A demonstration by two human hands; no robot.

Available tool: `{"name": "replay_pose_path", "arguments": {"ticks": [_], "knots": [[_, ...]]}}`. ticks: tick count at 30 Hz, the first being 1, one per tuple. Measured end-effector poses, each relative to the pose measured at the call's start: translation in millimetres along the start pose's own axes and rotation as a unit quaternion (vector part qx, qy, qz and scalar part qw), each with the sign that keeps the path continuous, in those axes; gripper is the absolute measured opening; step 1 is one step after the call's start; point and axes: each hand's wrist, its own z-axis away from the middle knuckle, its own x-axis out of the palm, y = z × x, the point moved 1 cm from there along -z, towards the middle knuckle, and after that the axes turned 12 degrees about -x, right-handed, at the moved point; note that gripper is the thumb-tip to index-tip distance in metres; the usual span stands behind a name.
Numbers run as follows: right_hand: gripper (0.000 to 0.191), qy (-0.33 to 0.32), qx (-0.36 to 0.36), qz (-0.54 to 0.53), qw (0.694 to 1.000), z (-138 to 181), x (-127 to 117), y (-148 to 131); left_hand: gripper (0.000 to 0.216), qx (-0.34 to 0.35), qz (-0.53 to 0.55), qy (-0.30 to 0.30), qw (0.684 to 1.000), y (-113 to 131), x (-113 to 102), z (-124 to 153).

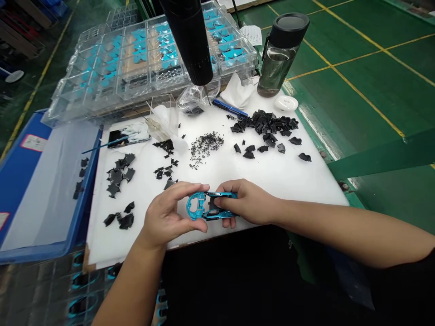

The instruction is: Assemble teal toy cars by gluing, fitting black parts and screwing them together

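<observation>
A bright blue plastic part (pixel 196 214) with a rounded open loop at its left end and a black piece (pixel 213 204) set into its middle is held low over the front edge of the white work surface. My right hand (pixel 253 202) grips its right end, thumb pressed on the black piece and fingers underneath. Around the loop, my left hand (pixel 166 215) has its thumb below and forefinger above, closed on the part's left end. Just beyond both hands lies a scatter of tiny black screws (pixel 205 147).
A black electric screwdriver (pixel 190 45) hangs bit-down overhead. Black plastic pieces (pixel 268 123) lie heaped at right, others (pixel 117 174) at left. Behind stand clear compartment trays (pixel 136 86) holding blue parts, and a water bottle (pixel 282 54). A blue bin (pixel 73 226) sits at left.
</observation>
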Motion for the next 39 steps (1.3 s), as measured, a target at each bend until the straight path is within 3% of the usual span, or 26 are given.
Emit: {"name": "replay_pose_path", "arguments": {"ticks": [8, 15, 22, 32, 36, 39], "knots": [[0.007, -0.020, -0.006, -0.025, 0.999, 0, -3, 2, 0.075, -0.009, 0.004, 0.005, 1.000, -1, -1, 0], [0.014, -0.028, -0.030, -0.033, 0.999, 0, -3, 6, 0.074, -0.016, 0.010, 0.000, 1.000, 0, 0, 1], [0.009, -0.010, -0.009, -0.038, 0.999, 1, -1, 2, 0.075, -0.027, 0.016, -0.004, 1.000, -1, -1, 0], [0.025, -0.002, -0.008, 0.057, 0.998, 2, -7, 3, 0.076, 0.015, -0.043, -0.019, 0.999, 12, 0, -13], [0.027, 0.012, -0.013, 0.019, 1.000, 0, -9, 9, 0.090, 0.055, -0.043, 0.021, 0.997, 8, 1, -12], [0.028, 0.022, -0.020, -0.002, 1.000, -1, -10, 13, 0.087, 0.072, -0.020, 0.077, 0.994, 5, -1, -11]]}}
